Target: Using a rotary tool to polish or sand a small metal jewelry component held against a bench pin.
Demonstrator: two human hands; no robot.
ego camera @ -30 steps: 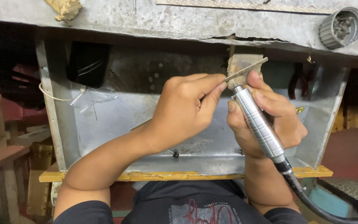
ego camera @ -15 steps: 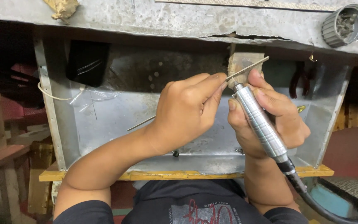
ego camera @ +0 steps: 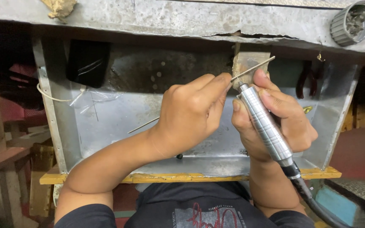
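I see my left hand (ego camera: 191,116) pinching a thin metal rod (ego camera: 252,68), my right hand (ego camera: 275,122) gripping a silver rotary handpiece (ego camera: 265,124), both above the metal tray (ego camera: 115,122) under a grey bench edge (ego camera: 170,19).

The handpiece (ego camera: 263,122) is showing ribbed, polished metal, its hose (ego camera: 313,202) matt black rubber; the wire (ego camera: 252,69) is looking like thin dull metal, the tray (ego camera: 106,126) like scuffed, stained sheet metal, its front ledge (ego camera: 170,177) like yellow-painted chipped wood
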